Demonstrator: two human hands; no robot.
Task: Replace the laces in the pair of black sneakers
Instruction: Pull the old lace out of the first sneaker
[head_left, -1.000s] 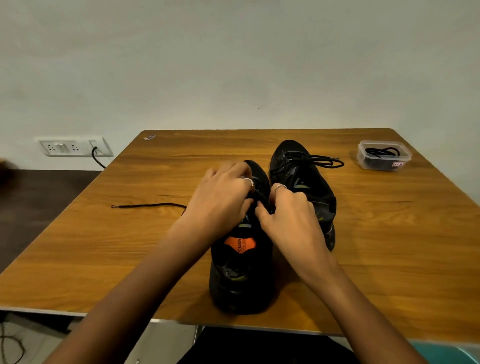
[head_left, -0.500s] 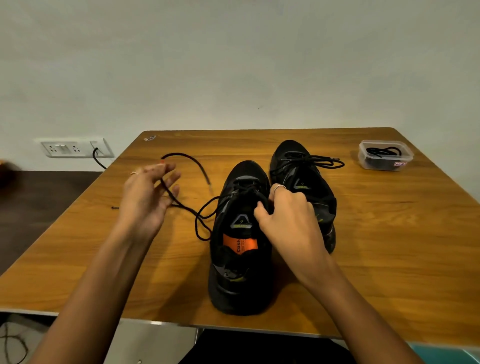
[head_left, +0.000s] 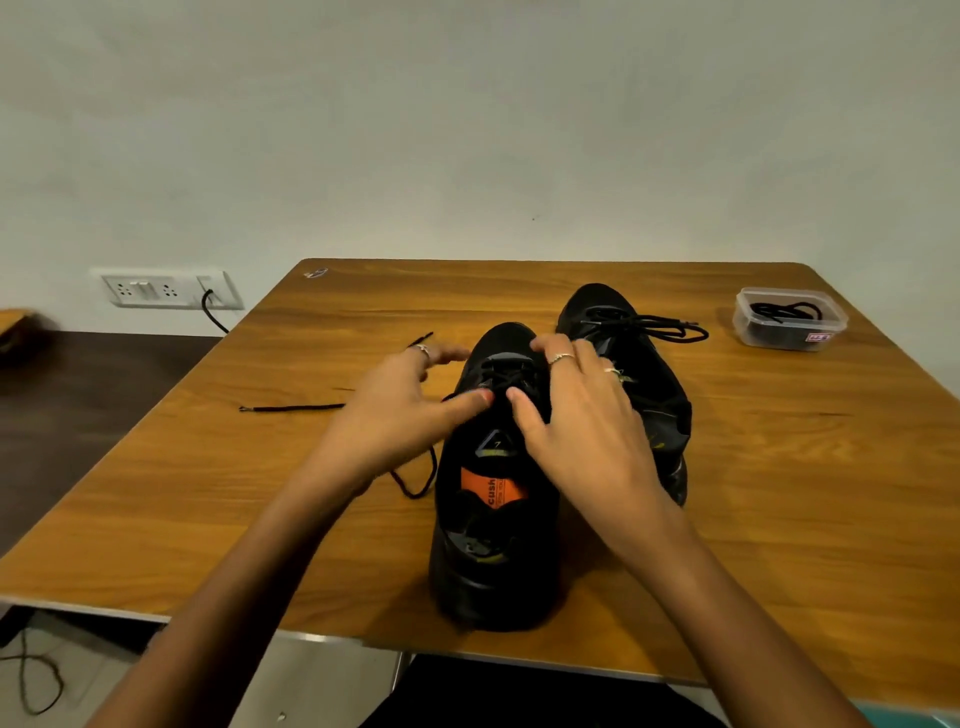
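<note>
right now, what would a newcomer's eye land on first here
Two hands, left hand and right hand, meet over the laces of the near black sneaker at the table's front middle. Its orange insole label stands out. A clear box of laces sits far right.
</note>
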